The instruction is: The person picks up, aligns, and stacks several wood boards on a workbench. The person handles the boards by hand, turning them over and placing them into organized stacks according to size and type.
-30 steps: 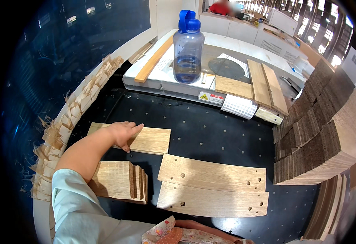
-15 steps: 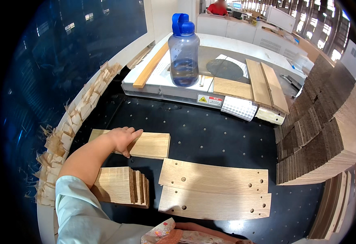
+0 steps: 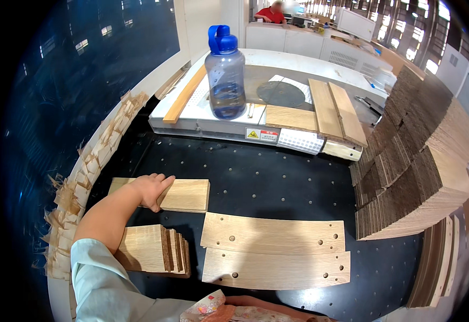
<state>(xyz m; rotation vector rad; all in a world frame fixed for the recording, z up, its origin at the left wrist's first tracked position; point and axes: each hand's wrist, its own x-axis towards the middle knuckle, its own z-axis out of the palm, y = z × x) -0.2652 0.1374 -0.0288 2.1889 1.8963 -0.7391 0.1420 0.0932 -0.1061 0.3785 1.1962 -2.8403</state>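
Observation:
My left hand (image 3: 153,191) lies across a short stack of thin wooden boards (image 3: 189,195) on the black table, its fingers over the far side and its thumb at the near edge. Nearer to me, beside my left forearm, is a stack of small wooden blocks (image 3: 143,248) with stepped ends. To the right, two long wood-grain panels with drilled holes, a far panel (image 3: 272,233) and a near panel (image 3: 277,268), lie edge to edge. Part of my right forearm shows at the lower edge, but the right hand is out of sight.
A blue-lidded water bottle (image 3: 225,80) stands on a white machine ledge (image 3: 191,127) at the back, with loose wooden strips (image 3: 325,110) nearby. Tall stacked panels (image 3: 400,177) rise at the right. Torn tape (image 3: 68,196) lines the left rim. A person in red (image 3: 272,13) sits far off.
The view has swung slightly, so the scene sits farther left. My left hand stays on the same boards, with little movement against them.

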